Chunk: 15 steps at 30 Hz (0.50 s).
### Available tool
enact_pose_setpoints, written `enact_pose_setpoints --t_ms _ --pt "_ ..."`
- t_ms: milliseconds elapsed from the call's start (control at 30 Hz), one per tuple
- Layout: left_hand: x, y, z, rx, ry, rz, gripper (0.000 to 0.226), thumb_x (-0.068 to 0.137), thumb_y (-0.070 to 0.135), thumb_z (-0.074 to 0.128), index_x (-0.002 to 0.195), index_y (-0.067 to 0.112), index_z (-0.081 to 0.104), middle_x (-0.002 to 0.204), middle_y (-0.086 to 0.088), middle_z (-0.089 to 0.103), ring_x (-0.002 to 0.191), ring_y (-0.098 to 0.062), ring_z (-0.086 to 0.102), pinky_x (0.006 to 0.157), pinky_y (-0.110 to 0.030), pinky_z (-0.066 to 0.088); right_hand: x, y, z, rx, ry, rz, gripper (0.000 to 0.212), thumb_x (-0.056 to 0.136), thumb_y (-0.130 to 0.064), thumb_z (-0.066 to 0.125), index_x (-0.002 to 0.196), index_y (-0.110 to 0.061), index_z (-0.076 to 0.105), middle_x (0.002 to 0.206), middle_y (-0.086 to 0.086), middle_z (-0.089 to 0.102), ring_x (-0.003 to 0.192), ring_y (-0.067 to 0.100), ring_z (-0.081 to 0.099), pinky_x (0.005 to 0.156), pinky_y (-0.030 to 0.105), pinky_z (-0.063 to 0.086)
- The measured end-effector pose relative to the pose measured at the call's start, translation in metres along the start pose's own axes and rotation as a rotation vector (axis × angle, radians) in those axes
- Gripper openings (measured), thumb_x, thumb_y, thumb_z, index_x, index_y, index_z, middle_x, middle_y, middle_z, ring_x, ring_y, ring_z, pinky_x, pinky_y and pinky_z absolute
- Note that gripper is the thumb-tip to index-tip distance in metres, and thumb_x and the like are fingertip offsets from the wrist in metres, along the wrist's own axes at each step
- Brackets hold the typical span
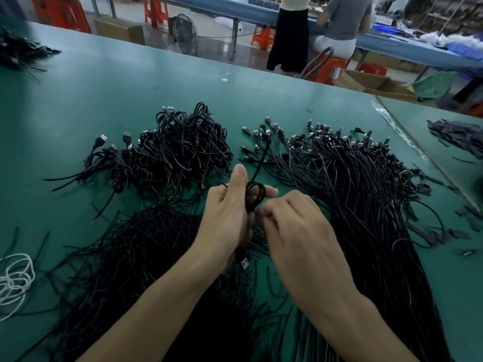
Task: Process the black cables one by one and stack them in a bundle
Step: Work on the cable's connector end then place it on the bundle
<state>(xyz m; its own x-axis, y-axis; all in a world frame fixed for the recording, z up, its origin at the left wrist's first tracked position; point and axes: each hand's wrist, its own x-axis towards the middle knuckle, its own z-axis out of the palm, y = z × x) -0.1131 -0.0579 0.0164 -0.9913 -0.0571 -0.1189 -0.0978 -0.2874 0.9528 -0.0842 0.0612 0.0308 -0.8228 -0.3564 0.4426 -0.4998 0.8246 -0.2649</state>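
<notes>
Black cable [255,195] coiled, clamped in L hand [227,218] grip, prob. for wrapping; R hand [295,228] curled alongside, hold unclear.

Green table [104,82] fills the foreground. Upper frame: glossy floor [214,49], red stools [155,10], blue workbench [392,45]. Cardboard box [119,30] upper left.

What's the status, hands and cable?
Left hand grips looped black cable. Right hand at loop base, grip blurred. Coiled pile ahead left, nothing blocking.
</notes>
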Motion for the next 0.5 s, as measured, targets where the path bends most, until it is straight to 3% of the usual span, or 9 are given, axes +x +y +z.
enact_pose_setpoints --t_ms 67,167,300,400,500 --pt "0.001 -0.001 0.001 0.013 0.005 -0.03 0.068 0.103 0.05 0.038 0.051 0.016 0.065 0.039 0.006 0.036 0.032 -0.008 0.026 0.036 -0.017 0.022 -0.001 0.0 -0.002 -0.128 -0.056 -0.128 0.014 0.085 0.0 0.07 0.095 -0.009 0.067 0.094 0.002 0.058 0.089 0.02 0.056 0.075 0.035 0.054" --pt "0.002 -0.003 -0.002 0.067 -0.077 -0.078 0.06 0.102 0.05 0.043 0.052 0.017 0.043 0.043 0.004 0.031 0.034 -0.01 0.024 0.037 -0.018 0.022 0.005 0.007 -0.01 -0.258 -0.045 -0.308 0.011 0.083 -0.002 0.067 0.09 -0.01 0.066 0.091 0.003 0.055 0.085 0.02 0.049 0.072 0.032 0.042" --pt "0.003 -0.006 -0.009 0.164 -0.232 -0.251 0.059 0.101 0.048 0.047 0.047 0.023 0.044 0.045 0.006 0.029 0.037 -0.009 0.02 0.037 -0.016 0.02 0.016 0.018 -0.024 -0.246 -0.052 -0.48 0.007 0.085 -0.007 0.07 0.089 -0.013 0.068 0.102 0.002 0.064 0.098 0.023 0.058 0.08 0.032 0.04" --pt "0.004 -0.009 -0.011 0.148 -0.312 -0.358 0.059 0.102 0.042 0.045 0.045 0.025 0.044 0.046 0.007 0.031 0.037 -0.008 0.02 0.037 -0.013 0.018 0.017 0.019 -0.026 -0.126 -0.158 -0.393 0.006 0.087 -0.011 0.067 0.089 -0.016 0.065 0.094 -0.002 0.061 0.09 0.021 0.057 0.077 0.035 0.044" --pt "0.006 -0.008 -0.013 0.051 -0.45 -0.436 0.06 0.091 0.072 0.043 0.05 0.027 0.048 0.053 0.009 0.032 0.039 -0.006 0.019 0.034 -0.013 0.017 0.016 0.022 -0.025 0.035 -0.237 -0.174 0.006 0.091 -0.016 0.063 0.086 -0.019 0.062 0.086 -0.007 0.057 0.083 0.014 0.051 0.078 0.031 0.043"
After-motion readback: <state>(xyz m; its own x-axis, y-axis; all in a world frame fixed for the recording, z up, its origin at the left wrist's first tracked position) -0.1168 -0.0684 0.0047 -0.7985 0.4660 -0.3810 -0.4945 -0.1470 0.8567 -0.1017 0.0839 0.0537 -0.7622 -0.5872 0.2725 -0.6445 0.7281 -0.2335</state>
